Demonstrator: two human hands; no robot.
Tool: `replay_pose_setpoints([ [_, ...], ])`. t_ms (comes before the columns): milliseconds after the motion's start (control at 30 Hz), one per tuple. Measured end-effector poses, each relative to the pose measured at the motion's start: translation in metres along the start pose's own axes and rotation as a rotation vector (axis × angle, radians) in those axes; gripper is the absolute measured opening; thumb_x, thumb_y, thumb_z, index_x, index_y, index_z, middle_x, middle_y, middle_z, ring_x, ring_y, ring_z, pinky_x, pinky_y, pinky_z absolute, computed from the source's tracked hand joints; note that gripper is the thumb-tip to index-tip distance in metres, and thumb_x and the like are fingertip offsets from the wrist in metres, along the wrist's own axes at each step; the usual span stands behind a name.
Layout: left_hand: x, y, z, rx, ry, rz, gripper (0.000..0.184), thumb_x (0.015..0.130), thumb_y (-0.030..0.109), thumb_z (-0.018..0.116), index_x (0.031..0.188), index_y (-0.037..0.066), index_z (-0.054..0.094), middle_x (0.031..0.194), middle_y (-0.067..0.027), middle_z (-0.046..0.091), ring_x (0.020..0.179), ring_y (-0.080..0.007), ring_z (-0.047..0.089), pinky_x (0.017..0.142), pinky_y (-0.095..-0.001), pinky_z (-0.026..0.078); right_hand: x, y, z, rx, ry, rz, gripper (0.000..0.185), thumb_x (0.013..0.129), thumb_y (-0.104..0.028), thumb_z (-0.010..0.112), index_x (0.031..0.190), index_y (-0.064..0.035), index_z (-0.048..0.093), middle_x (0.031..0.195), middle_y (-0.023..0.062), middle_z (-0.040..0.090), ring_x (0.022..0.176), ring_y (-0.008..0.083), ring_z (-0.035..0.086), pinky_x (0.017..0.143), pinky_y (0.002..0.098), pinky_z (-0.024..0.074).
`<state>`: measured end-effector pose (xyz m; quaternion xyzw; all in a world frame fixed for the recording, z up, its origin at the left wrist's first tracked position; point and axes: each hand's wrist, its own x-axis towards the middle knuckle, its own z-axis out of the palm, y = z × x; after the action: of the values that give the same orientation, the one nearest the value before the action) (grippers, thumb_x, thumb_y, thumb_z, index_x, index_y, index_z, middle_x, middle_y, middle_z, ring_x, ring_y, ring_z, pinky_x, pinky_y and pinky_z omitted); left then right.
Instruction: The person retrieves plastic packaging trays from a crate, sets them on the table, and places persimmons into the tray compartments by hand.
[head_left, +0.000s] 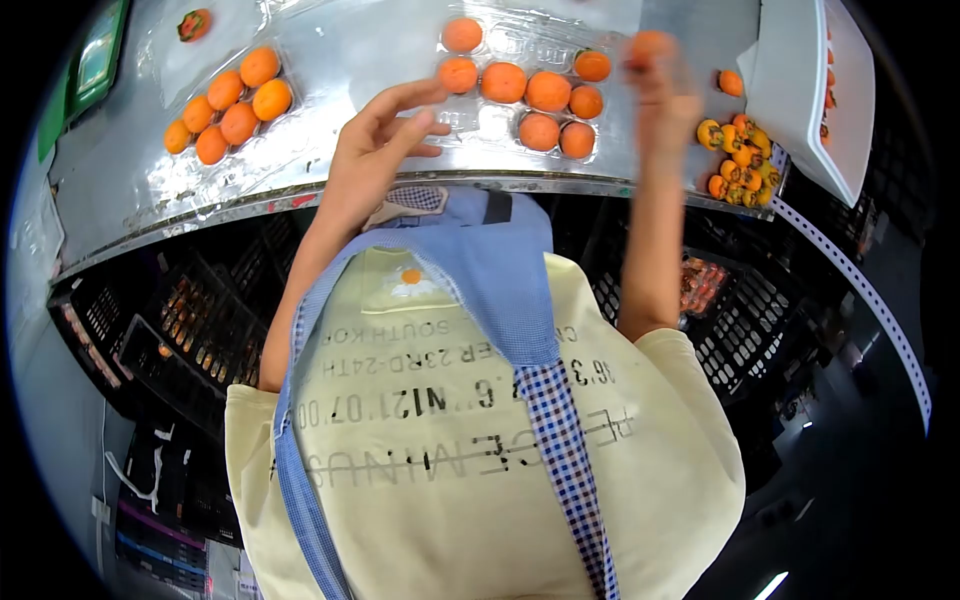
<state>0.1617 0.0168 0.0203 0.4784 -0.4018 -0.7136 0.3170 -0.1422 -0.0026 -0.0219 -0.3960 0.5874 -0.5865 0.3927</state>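
Note:
My right hand (662, 95), smeared by motion, is raised over the right part of the metal table with an orange persimmon (650, 48) in its fingers. Fingers apart and holding nothing, my left hand (388, 130) hovers beside the left edge of a clear plastic tray (530, 45). Several persimmons (504, 83) sit in that tray's hollows, and a few hollows near the top show no fruit. A single persimmon (730, 82) lies on the table to the right of my right hand.
At the left is another clear tray with several persimmons (238, 123); one more persimmon (194, 25) lies behind it. Smaller yellow-orange fruits (740, 165) cluster at the right, beside a tilted white bin (800, 95). Black crates (190, 330) stand below the table's metal edge (480, 182).

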Motion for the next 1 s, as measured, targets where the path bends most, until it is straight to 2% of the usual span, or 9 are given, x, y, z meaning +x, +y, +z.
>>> replay_pose_setpoints([
  [100, 0.001, -0.007, -0.005, 0.026, -0.007, -0.047, 0.032, 0.091, 0.018, 0.055, 0.119, 0.003, 0.055, 0.11, -0.01, 0.061, 0.091, -0.0158, 0.061, 0.077, -0.0278, 0.051, 0.09, -0.031, -0.126, 0.108, 0.222, -0.043, 0.026, 0.09, -0.022, 0.053, 0.105, -0.0006, 0.058, 0.099, 0.0123, 0.062, 0.09, 0.0221, 0.06, 0.079, 0.0299, 0.05],
  [200, 0.002, -0.01, -0.004, 0.035, 0.013, -0.076, 0.028, 0.09, 0.017, 0.056, 0.115, 0.003, 0.057, 0.102, -0.0082, 0.063, 0.087, -0.0139, 0.061, 0.075, -0.0263, 0.051, 0.176, -0.076, -0.26, 0.75, 0.042, -0.085, 0.031, 0.094, -0.022, 0.046, 0.097, 0.0062, 0.057, 0.105, 0.02, 0.057, 0.097, 0.0306, 0.058, 0.081, 0.0321, 0.0529],
  [233, 0.002, -0.011, -0.003, 0.037, 0.013, -0.085, 0.028, 0.09, 0.017, 0.056, 0.114, 0.003, 0.058, 0.102, -0.008, 0.063, 0.086, -0.0137, 0.06, 0.074, -0.0262, 0.051, 0.181, -0.086, -0.261, 0.684, 0.194, -0.075, 0.031, 0.093, -0.021, 0.045, 0.097, 0.0076, 0.057, 0.108, 0.0214, 0.055, 0.098, 0.0323, 0.058, 0.082, 0.0322, 0.0529],
  [300, 0.004, -0.011, -0.002, 0.032, 0.014, -0.08, 0.027, 0.09, 0.017, 0.057, 0.113, 0.003, 0.058, 0.101, -0.0075, 0.064, 0.086, -0.0133, 0.06, 0.074, -0.0259, 0.05, 0.191, -0.101, -0.26, 0.541, 0.483, -0.055, 0.032, 0.093, -0.019, 0.045, 0.098, 0.0104, 0.055, 0.112, 0.0242, 0.053, 0.098, 0.0355, 0.057, 0.083, 0.0325, 0.053],
  [400, 0.006, -0.011, -0.003, 0.026, 0.045, -0.085, 0.026, 0.09, 0.016, 0.057, 0.113, 0.003, 0.059, 0.1, -0.007, 0.064, 0.085, -0.0128, 0.06, 0.074, -0.0257, 0.05, 0.157, -0.069, -0.2, 0.016, 0.197, -0.049, 0.031, 0.085, -0.015, 0.059, 0.105, 0.0092, 0.058, 0.105, 0.0146, 0.061, 0.095, 0.0211, 0.06, 0.082, 0.0294, 0.0513],
  [467, 0.006, -0.011, -0.005, 0.027, 0.067, -0.091, 0.025, 0.09, 0.015, 0.057, 0.112, 0.004, 0.059, 0.099, -0.0067, 0.064, 0.085, -0.0126, 0.06, 0.074, -0.0256, 0.05, 0.09, -0.056, -0.111, -0.34, 0.03, 0.043, 0.033, 0.083, -0.016, 0.065, 0.11, 0.0002, 0.061, 0.09, 0.0041, 0.063, 0.083, 0.0125, 0.059, 0.077, 0.0243, 0.0471],
  [500, 0.007, -0.011, -0.006, 0.028, 0.074, -0.092, 0.025, 0.09, 0.015, 0.057, 0.112, 0.004, 0.059, 0.099, -0.0066, 0.064, 0.084, -0.0126, 0.06, 0.074, -0.0255, 0.05, 0.066, -0.04, -0.088, -0.465, -0.038, 0.106, 0.03, 0.082, -0.016, 0.066, 0.109, -0.0048, 0.063, 0.094, 0.0034, 0.064, 0.078, 0.0109, 0.058, 0.073, 0.0239, 0.0473],
  [667, 0.004, -0.015, -0.008, 0.012, 0.087, -0.097, 0.025, 0.089, 0.016, 0.057, 0.111, 0.004, 0.06, 0.098, -0.0065, 0.064, 0.084, -0.0127, 0.061, 0.074, -0.0251, 0.05, -0.031, -0.004, -0.028, -0.788, -0.412, -0.107, 0.036, 0.073, -0.02, 0.074, 0.105, -0.0043, 0.063, 0.091, 0.0053, 0.065, 0.068, 0.0136, 0.057, 0.065, 0.0257, 0.0468],
  [1000, 0.002, -0.018, -0.008, 0.015, 0.037, -0.106, 0.024, 0.089, 0.017, 0.058, 0.109, 0.005, 0.061, 0.096, -0.0065, 0.065, 0.083, -0.0125, 0.061, 0.073, -0.0254, 0.049, -0.064, 0.003, 0.012, -0.924, -0.267, -0.261, 0.034, 0.072, -0.021, 0.074, 0.1, -0.0052, 0.062, 0.089, 0.0097, 0.062, 0.07, 0.0218, 0.06, 0.063, 0.0315, 0.0482],
])
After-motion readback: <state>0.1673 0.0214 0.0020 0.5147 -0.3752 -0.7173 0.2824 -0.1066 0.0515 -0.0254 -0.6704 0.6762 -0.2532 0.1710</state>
